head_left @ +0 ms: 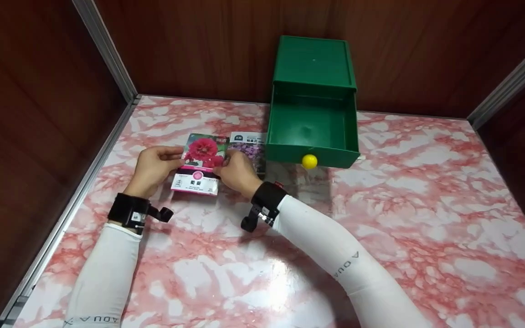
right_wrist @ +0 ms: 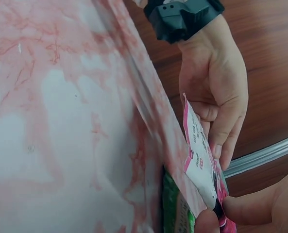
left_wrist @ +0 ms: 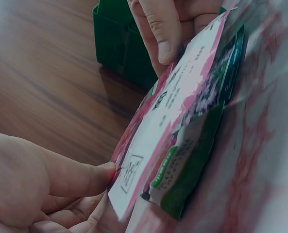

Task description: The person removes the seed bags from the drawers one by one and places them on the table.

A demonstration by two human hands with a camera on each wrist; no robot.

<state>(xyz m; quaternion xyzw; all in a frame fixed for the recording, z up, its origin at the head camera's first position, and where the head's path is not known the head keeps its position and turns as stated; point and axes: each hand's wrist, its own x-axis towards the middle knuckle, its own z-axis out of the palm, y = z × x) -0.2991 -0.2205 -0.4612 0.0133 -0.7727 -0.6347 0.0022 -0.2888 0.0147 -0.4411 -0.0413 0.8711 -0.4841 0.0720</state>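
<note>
Right now both hands pinch one pink seed packet [head_left: 198, 165], just left of centre in the head view: the left hand [head_left: 153, 166] grips its left edge, the right hand [head_left: 237, 174] its right edge, fingers [left_wrist: 163, 29] curled onto the paper. I judge the thin packet could bend, tear or slip if the hands pull apart unevenly, and it might drag the packets beneath it. By count: two hands, one held packet, a purple packet [head_left: 249, 145] behind it, a green packet [left_wrist: 185, 179] under it on the table [head_left: 381, 237], one green drawer box [head_left: 312, 105] with its drawer out, and one yellow knob [head_left: 309, 161].
</note>
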